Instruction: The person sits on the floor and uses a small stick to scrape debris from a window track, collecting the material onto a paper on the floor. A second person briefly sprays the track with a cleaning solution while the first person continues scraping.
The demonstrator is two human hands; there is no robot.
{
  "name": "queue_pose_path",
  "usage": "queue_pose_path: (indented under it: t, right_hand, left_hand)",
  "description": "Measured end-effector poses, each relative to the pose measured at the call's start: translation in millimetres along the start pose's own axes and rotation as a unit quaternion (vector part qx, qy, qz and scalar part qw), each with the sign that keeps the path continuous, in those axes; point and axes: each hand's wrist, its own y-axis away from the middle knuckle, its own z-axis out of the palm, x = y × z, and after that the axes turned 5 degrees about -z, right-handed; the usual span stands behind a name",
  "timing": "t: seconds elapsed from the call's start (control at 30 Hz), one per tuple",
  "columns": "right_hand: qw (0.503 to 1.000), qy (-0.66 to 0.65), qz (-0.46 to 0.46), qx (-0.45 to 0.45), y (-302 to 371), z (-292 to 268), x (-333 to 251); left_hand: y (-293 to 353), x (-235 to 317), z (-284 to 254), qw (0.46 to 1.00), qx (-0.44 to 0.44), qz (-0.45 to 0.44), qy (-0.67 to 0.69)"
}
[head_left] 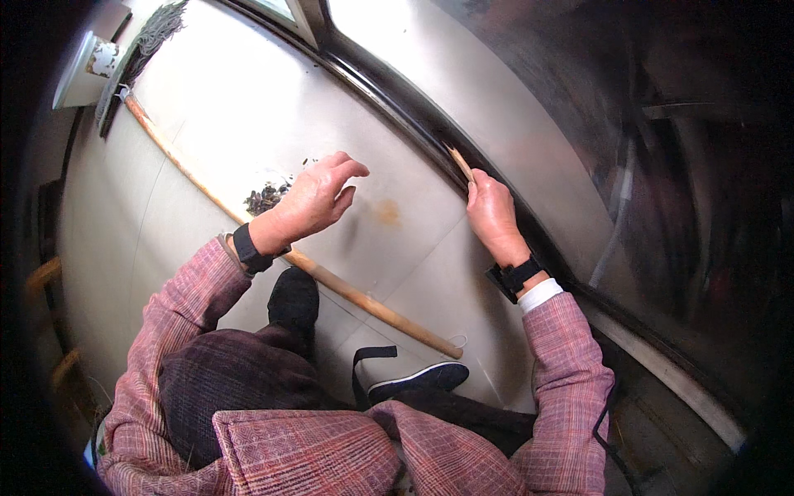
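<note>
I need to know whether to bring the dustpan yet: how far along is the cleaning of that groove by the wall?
Done: a small pile of dark debris already lies on the floor. In hand: the right hand pushes a thin stick into the dark floor groove; the left hand hovers open above the broom handle. Left: the pile is unswept, and the groove runs on beyond the stick.

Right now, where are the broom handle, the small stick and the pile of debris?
broom handle (372, 303), head view, mid shaft.
small stick (459, 162), head view, tip above right hand.
pile of debris (266, 197), head view, centre.
</note>
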Motion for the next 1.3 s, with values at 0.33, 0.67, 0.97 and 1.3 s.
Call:
queue_pose_path:
  t: [0.33,0.67,0.97,1.3]
  right_hand:
    - [0.993,-0.118,-0.014,-0.012,9,-10,31]
    - [0.995,0.012,0.003,-0.098,42,-66,52]
    - [0.996,-0.001,0.004,-0.094,4,-45,11]
    - [0.997,-0.035,-0.021,-0.067,-2,-33,6]
  left_hand:
    - [-25,-6,2,0.999,0.018,0.029,-0.007]
    - [-101,-16,26,0.994,0.011,0.060,-0.091]
    - [-125,-28,65,0.991,-0.046,0.073,-0.100]
    - [-122,-16,76,0.996,-0.045,0.074,-0.024]
